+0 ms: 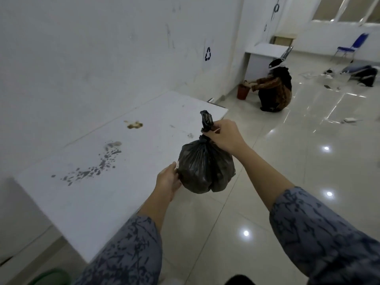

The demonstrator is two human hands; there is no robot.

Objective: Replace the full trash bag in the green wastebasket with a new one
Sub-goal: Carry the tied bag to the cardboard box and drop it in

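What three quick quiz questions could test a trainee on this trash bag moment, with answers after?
1. True or false: the black trash bag rests on the white table.
2. Which hand grips the bag's tied neck?
A. left hand
B. right hand
3. Fill in: the sign on the wall shows a ______ symbol.

Key: 1 false, it is held in the air beside the table; 2 B, the left hand steadies the bag's side; 3 recycling.
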